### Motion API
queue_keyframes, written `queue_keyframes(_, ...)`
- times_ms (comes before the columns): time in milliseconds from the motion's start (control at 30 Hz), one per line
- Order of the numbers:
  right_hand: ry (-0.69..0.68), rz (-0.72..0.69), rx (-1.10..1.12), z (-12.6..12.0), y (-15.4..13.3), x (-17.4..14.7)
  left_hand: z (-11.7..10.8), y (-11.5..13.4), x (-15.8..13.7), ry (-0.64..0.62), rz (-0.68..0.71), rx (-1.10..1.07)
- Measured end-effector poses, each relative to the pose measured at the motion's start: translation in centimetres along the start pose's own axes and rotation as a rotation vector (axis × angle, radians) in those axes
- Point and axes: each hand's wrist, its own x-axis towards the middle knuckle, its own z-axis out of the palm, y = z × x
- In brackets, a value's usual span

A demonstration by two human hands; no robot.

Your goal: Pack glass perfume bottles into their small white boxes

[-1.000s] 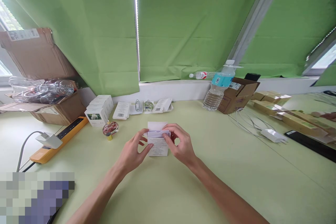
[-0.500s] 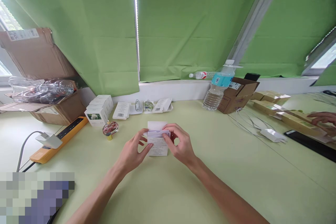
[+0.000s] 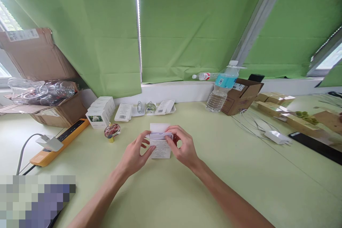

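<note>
A small white paper carton (image 3: 160, 153) with printed text on its front stands mid-table, its top flap raised. My left hand (image 3: 136, 154) holds its left edge, the index finger at the top and the thumb low on the front. On the other side my right hand (image 3: 184, 146) pinches the folded flap at the opening between thumb and fingers. Whether anything is inside the carton cannot be seen. Left of my hands lies a round glass bottle (image 3: 112, 130) with a gold cap and reddish contents.
White boxes (image 3: 98, 115) stand in a row at the left, near an orange power strip (image 3: 66, 136). Flattened white cartons (image 3: 124, 112) and small glass bottles (image 3: 151, 107) lie at the back. A large water bottle (image 3: 217, 94) leans by a cardboard box (image 3: 237, 101); a charger (image 3: 278, 137) lies right.
My hands and the carton keep almost the same pose. At the far right, another person's hand has drawn away to the right, uncovering green items on the narrow boxes.
</note>
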Motion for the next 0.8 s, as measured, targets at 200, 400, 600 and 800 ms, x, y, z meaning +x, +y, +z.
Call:
queue_keyframes(200, -0.003, -0.002, 0.005, 0.05, 0.08, 0.05, -0.05, 0.01, -0.02, -0.011, -0.009, 0.000)
queue_keyframes(400, -0.008, -0.008, 0.000, 0.02, 0.08, -0.02, -0.12, 0.07, -0.02, -0.024, -0.020, 0.007)
queue_keyframes(600, -0.005, -0.023, -0.005, 0.07, 0.16, -0.02, -0.03, -0.01, -0.02, -0.020, -0.012, 0.001)
queue_keyframes(800, -0.010, -0.029, -0.015, -0.02, 0.26, -0.03, -0.05, 0.00, -0.02, -0.013, -0.012, -0.011)
